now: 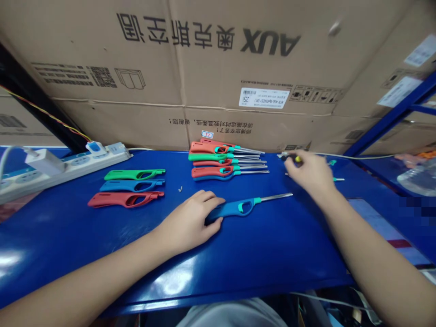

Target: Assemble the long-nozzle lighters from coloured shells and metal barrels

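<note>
My left hand (194, 218) is closed around the handle end of a blue gas lighter (235, 208), which lies on the table with its metal tube pointing right. At the back right, my right hand (311, 172) grips what looks like a black-and-yellow screwdriver (298, 159), mostly hidden by the fingers. Several assembled red, green and blue lighters (211, 172) are stacked between the hands, toward the back. Two small screws (180, 189) lie behind my left hand. To the left are handle shells: green (122, 174), blue (119, 185) and red (109, 200).
A large cardboard box (211, 63) stands upright along the back of the blue table (272, 254). On the left lies a white power strip (78, 161) with plugs and cables. At the right are a blue metal frame (384, 116) and a clear plastic bag (418, 177).
</note>
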Demonstrator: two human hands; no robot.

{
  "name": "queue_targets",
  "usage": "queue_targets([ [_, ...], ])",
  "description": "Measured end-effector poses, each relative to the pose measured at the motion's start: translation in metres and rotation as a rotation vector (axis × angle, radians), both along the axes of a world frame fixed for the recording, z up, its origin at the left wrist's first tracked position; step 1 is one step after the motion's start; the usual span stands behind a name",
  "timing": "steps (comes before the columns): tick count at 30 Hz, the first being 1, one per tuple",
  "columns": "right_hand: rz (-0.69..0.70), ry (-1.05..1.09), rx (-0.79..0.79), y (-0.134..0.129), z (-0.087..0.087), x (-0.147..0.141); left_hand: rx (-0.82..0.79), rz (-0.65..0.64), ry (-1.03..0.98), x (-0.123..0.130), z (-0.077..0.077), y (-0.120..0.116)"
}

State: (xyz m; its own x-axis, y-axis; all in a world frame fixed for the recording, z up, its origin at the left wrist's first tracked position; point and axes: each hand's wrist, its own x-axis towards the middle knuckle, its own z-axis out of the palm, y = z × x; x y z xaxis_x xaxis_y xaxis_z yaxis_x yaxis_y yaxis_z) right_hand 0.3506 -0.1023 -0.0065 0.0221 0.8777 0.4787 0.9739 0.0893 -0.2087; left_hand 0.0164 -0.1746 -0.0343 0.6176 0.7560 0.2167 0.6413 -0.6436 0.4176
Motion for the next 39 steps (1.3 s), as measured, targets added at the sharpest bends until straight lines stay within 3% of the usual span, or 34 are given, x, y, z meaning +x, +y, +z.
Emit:
queue_targets([
  [1, -0.044, 0.090, 0.148, -0.006, 0.009, -0.004, -0.014, -0.006, 0.003, 0.001, 0.001, -0.001],
  [3, 0.028, 0.265, 0.361, -0.020, 0.022, -0.020, -0.032, -0.027, 0.007, 0.003, 0.002, -0.004],
  [5, 0.137, 0.444, 0.425, -0.034, 0.027, -0.045, -0.024, -0.052, 0.011, 0.004, 0.002, -0.007],
  [9, 0.483, 0.609, 0.077, -0.051, 0.010, -0.101, -0.004, -0.080, 0.035, 0.004, 0.001, -0.010],
  [11, 0.583, 0.661, 0.025, -0.050, -0.004, -0.125, 0.004, -0.080, 0.055, 0.004, 0.001, -0.011],
  [16, 0.655, 0.790, -0.001, -0.034, -0.033, -0.161, 0.014, -0.088, 0.094, 0.003, 0.002, -0.011],
  [23, 0.631, 0.957, -0.114, -0.025, -0.044, -0.166, 0.046, -0.109, 0.096, 0.001, 0.003, -0.011],
  [39, 0.628, 0.977, -0.221, -0.024, -0.045, -0.164, 0.058, -0.116, 0.085, 0.001, 0.000, -0.009],
])
